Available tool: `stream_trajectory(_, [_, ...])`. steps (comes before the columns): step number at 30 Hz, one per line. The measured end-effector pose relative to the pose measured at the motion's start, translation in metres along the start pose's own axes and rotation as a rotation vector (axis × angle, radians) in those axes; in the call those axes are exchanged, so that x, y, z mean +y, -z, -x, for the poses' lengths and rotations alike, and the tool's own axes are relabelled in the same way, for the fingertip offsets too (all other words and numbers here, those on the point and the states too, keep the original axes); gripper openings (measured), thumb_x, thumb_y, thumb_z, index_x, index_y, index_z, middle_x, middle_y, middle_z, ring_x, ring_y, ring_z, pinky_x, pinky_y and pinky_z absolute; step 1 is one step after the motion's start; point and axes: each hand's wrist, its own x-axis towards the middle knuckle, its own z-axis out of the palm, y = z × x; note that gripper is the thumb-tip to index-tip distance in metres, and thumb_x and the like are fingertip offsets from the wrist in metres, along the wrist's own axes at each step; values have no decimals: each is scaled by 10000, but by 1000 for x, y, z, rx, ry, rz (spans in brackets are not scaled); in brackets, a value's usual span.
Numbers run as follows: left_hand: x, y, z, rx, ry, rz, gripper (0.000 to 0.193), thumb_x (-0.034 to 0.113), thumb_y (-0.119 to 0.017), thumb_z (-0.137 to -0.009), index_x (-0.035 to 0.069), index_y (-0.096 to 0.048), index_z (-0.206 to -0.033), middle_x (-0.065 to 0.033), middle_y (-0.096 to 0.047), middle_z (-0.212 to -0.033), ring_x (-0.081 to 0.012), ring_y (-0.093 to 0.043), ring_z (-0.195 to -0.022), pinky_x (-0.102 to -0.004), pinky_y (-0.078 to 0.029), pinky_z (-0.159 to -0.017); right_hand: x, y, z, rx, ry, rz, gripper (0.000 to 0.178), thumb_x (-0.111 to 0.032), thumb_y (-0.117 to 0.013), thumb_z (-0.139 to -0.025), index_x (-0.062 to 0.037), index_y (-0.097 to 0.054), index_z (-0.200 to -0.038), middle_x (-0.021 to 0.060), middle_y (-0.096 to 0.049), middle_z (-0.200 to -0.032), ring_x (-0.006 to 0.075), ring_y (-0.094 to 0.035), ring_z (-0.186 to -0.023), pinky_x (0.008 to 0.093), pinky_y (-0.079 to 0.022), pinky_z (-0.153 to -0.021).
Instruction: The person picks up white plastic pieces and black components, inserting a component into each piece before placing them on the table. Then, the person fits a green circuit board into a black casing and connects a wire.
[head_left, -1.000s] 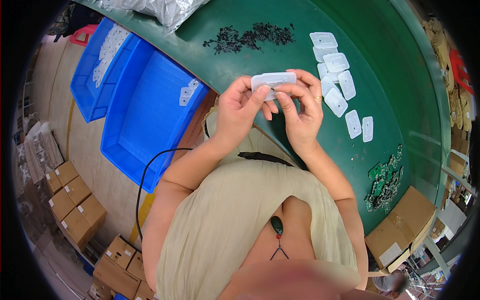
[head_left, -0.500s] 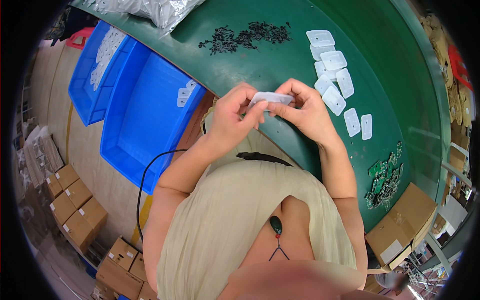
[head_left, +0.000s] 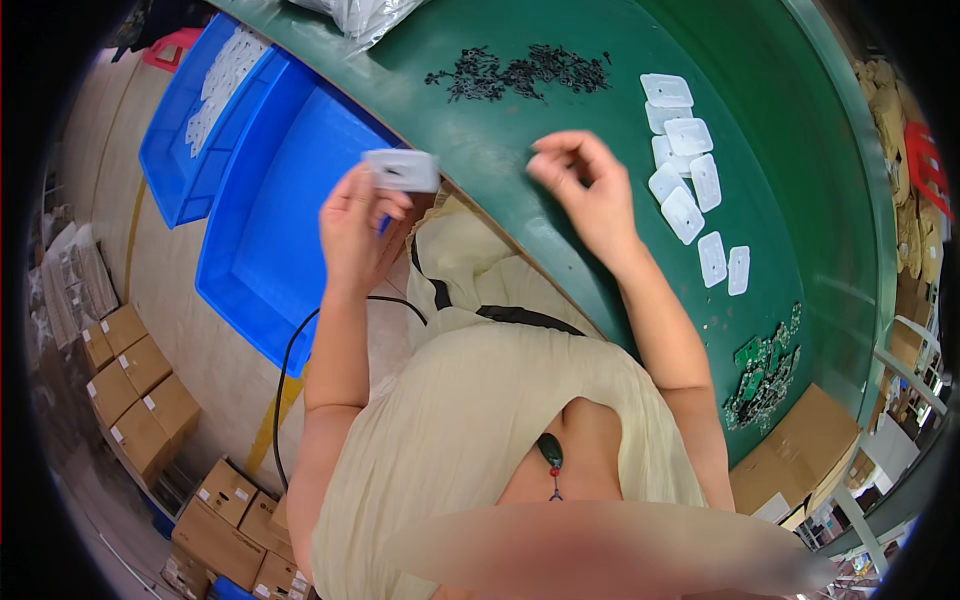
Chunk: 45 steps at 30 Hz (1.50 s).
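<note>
A white rectangular plastic cover [head_left: 408, 171] with a small dark spot in it is pinched by its left end in my left hand [head_left: 352, 215]. That hand is over the right edge of the nearer blue bin [head_left: 262, 225]. My right hand [head_left: 590, 190] hovers above the green tabletop [head_left: 480, 200], its fingers curled and thumb apart, with nothing seen in it. Several like white covers [head_left: 686, 137] lie in a loose, partly overlapping column to its right. Small black parts [head_left: 520, 75] are heaped beyond it. Pieces seen earlier in the bin are hidden behind my left hand.
A second blue bin [head_left: 180, 175] holds many white pieces [head_left: 225, 85]. A clear plastic bag [head_left: 375, 20] lies at the table's far edge. Green circuit boards [head_left: 765, 370] lie at right, near an open carton [head_left: 795, 440]. Stacked cartons [head_left: 140, 385] stand on the floor at left.
Both hands held the white cover together; they have parted. My left hand has carried it left toward the blue bin. My right hand let go and moved slightly up and stays over the table.
</note>
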Motion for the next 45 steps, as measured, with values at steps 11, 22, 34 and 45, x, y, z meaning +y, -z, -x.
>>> stream_trajectory(11, [-155,160,-69,707,300,-288,188,77,-479,-865,-69,-562,-951,-118,-605,-712,-185,-577,-489,-261,-467,-432,26,-4,-59,278,363,794,159,-163,-678,-698,-81,-607,-814,49,-526,-811,210,-528,-760,317,-441,-632])
stream_trajectory(22, [-220,196,-125,470,686,-664,42,-20,-547,-659,-60,-555,-649,-123,-551,-612,-241,-565,-529,-367,-429,-447,22,6,-31,362,315,614,133,-57,-606,-735,-36,-502,-816,118,-545,-759,296,-544,-704,382,-435,-598])
stream_trajectory(34, [-84,90,-97,923,-396,-1203,245,14,-485,-753,22,-556,-987,-152,-539,-882,-247,-523,-803,-336,-433,-680,3,63,96,281,-191,144,69,9,-569,-792,10,-573,-861,36,-567,-715,83,-528,-586,210,-431,-532])
stream_trajectory(45, [-38,-225,2,-833,-1046,-1145,331,11,-538,-720,62,-556,-1047,-92,-537,-1103,-263,-487,-1006,-351,-406,-810,8,90,130,427,-102,314,103,-82,-635,-763,-12,-560,-756,82,-558,-667,171,-497,-533,273,-397,-492])
